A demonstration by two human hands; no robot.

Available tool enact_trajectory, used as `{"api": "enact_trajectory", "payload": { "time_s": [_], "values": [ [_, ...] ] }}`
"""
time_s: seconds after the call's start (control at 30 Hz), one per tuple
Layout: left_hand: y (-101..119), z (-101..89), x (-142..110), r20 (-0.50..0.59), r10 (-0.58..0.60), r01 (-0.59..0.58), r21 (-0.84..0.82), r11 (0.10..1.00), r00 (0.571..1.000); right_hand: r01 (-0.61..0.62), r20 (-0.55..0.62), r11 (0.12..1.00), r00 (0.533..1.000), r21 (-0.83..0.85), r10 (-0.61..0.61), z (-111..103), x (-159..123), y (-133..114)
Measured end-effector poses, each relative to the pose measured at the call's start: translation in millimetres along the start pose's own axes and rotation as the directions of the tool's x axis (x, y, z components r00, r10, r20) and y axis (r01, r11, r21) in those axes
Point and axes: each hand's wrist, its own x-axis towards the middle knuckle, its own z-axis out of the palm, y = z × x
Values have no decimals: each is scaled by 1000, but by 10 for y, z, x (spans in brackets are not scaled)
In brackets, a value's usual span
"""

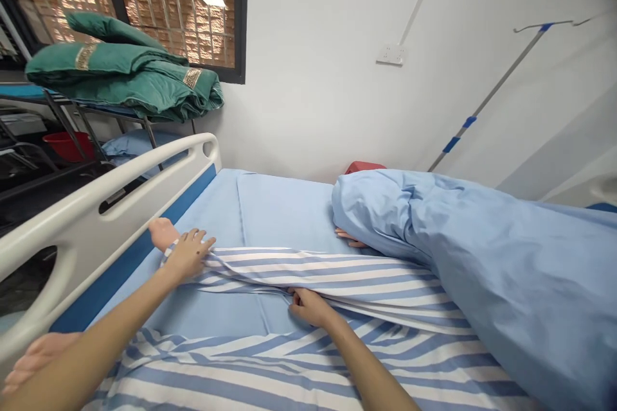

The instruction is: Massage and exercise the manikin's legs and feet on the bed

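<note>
Left hand [187, 255]: on the near edge of the blue-and-white striped cloth [313, 273], fingers curled closed over a gathered fold, holding it.
Right hand [313, 308]: at the lower edge of the same cloth, fingers [301, 298] bent and nearly closed, gripping the fold; fingertips partly hidden by the fabric.
Striped cloth position: stretched across the hospital bed between both hands, running towards the large bundle of blue fabric [457, 250]; a further striped layer [270, 366] lies below it, nearest the camera.
Other hands: a pale hand [164, 234] beside the left hand, by the bed rail [96, 218]; a second [38, 359] under the left forearm; fingers [349, 241] showing from under the blue bundle. Whose they are: cannot tell.
Bed surface: light blue sheet [289, 212], with a blue strip along the white rail.
Containers: red plastic basin [67, 144] on the lower level of a metal rack [81, 119], left of the bed; contents hidden.
Rack: folded green quilts [120, 74] on top, a light blue pillow [135, 148] below.
Bed head: red item [364, 167] behind the bundle.
Wall: window grille [168, 6], socket [390, 54], drip pole [482, 109].
</note>
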Motion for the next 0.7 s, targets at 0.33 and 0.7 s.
{"api": "enact_trajectory", "payload": {
  "time_s": [0.33,0.7],
  "values": [
    [596,-67,-1651,165,136,-20,-560,828,977,-130,46,989,991,74,127,-28,-340,-260],
    [570,191,-1946,161,63,-29,-202,979,985,75,-317,808,938,584,142,611,-2063,-882]
  ]
}}
